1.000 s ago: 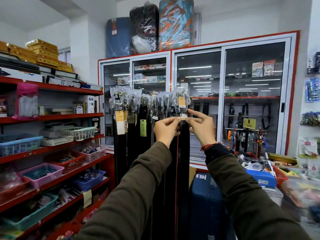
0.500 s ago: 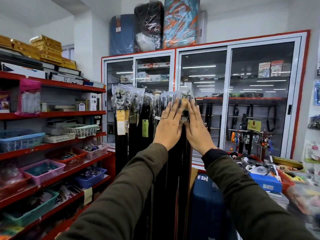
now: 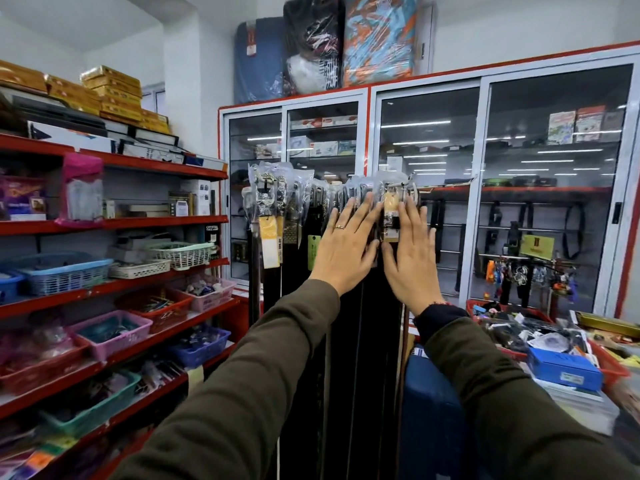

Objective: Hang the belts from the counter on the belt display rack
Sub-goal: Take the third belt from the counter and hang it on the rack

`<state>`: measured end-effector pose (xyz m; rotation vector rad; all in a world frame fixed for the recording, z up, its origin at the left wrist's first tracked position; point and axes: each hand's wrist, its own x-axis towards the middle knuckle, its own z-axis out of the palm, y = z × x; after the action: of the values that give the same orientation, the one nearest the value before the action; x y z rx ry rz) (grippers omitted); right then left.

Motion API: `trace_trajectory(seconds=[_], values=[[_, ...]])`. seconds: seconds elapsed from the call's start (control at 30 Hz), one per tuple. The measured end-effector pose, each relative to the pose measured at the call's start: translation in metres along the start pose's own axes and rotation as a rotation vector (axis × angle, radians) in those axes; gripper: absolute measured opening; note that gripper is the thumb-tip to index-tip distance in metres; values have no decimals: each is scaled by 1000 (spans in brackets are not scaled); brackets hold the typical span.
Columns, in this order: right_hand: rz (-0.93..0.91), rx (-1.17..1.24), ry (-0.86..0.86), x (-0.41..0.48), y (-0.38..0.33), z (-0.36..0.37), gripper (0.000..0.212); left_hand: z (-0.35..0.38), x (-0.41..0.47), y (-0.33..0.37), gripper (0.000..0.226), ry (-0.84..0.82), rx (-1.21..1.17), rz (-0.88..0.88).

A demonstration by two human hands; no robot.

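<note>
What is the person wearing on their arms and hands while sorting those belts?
Both arms are covered by long, dark olive-green sleeves of a soft, sweatshirt-like fabric. The left hand is bare apart from a thin ring on one finger. The right hand is bare too, with a black inner cuff showing at the wrist and a thin red thread bracelet just above it.

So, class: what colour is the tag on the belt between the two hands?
Yellow-tan: the tag, seen in the head view.
</note>
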<state>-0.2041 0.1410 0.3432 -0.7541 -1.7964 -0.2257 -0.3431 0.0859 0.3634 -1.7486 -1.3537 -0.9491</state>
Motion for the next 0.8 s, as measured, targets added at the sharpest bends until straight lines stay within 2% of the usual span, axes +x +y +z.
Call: trace_trajectory(seconds=[0.13,0.33,0.47,0.6,0.8], values=[[-4,-42,129,-4,-46,9,71,-32,-23,-21,54,155,-44,32],[-178,6,71,7,-107,38,65,-72,-59,-82,59,289,-5,-148],[-280,7,-9,12,-135,64,64,-78,-71,-119,61,216,-6,-206],[-335,-38,-102,16,-142,90,62,-70,-72,-138,62,113,-93,-187],[-260,-158,-114,25,-121,108,62,-53,-56,-151,65,-5,-65,-150]])
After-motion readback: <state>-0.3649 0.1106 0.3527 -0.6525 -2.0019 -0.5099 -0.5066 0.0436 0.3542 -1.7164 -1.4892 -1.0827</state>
